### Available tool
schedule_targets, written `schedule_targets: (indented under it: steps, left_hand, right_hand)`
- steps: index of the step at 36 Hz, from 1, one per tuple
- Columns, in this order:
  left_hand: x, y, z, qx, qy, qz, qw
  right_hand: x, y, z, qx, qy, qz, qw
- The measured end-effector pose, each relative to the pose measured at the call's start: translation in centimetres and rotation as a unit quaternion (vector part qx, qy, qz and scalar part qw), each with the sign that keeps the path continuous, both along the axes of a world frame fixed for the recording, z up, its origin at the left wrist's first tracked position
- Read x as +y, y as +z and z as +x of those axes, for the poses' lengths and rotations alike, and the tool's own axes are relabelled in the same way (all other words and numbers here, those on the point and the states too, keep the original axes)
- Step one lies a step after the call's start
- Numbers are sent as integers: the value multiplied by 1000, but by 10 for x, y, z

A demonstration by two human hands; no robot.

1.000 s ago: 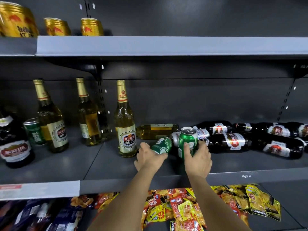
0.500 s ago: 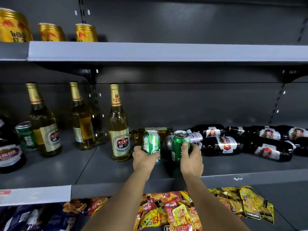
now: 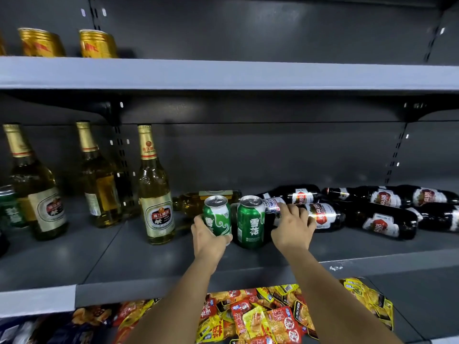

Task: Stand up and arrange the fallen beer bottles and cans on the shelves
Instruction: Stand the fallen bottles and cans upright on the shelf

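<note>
Two green beer cans stand upright side by side on the middle shelf [image 3: 347, 256]. My left hand [image 3: 208, 238] grips the left green can [image 3: 218, 216] low on its side. The right green can [image 3: 250, 223] stands free. My right hand [image 3: 293, 227] lies just right of it, fingers curled over a white and blue can [image 3: 272, 204] that lies on its side. Behind the cans lies a pale beer bottle [image 3: 191, 203]. Several dark beer bottles [image 3: 377, 220] lie fallen to the right.
Three pale bottles stand upright at the left, the nearest [image 3: 155, 194] close to my left hand. Another green can [image 3: 10, 209] stands at the far left edge. Gold cans [image 3: 96, 44] sit on the upper shelf. Snack packets [image 3: 260, 316] fill the shelf below.
My left hand has tipped its green can upright and set it beside the other. My right hand left the right green can and moved right onto the fallen white and blue can.
</note>
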State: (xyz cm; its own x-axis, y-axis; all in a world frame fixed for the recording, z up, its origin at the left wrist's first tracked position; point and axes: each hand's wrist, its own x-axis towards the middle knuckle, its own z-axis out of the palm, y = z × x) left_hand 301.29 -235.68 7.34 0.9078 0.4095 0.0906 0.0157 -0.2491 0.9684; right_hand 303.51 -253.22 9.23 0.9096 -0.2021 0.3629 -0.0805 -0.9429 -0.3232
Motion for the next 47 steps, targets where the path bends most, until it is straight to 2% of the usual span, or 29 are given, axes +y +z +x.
schedule_targets:
  steps: [3,9,20,24,27,30,34,37,47]
  left_hand:
    - [0,-3,1,-6,-2,16,1000]
    - [0,-7,5,5,4,39,999]
    - [-2,-10,10,-1,27,47,999]
    - [-4,-8,9,-16,36,48,998]
    - [-4,-8,7,-33,37,41,998]
    - [-3,-9,7,-54,36,29,997]
    - [-3,-11,8,-54,31,16,998]
    - [-2,-11,9,-51,29,11,998]
    - [-1,-14,9,-40,37,38,998]
  right_hand:
    - [-7,-6,6,45,-6,-86,995]
    - [-34,-4,15,86,-45,-163,982]
    - [-51,-7,24,27,-31,-170,985]
    - [-55,0,22,-17,-41,-99,994]
    - [-61,14,24,-78,-57,35,995]
    - [-70,29,29,-123,-81,182,972]
    - [-85,37,37,-134,-108,343,924]
    - [-94,35,42,-128,-109,372,913]
    - [-99,37,54,-24,-82,359,929]
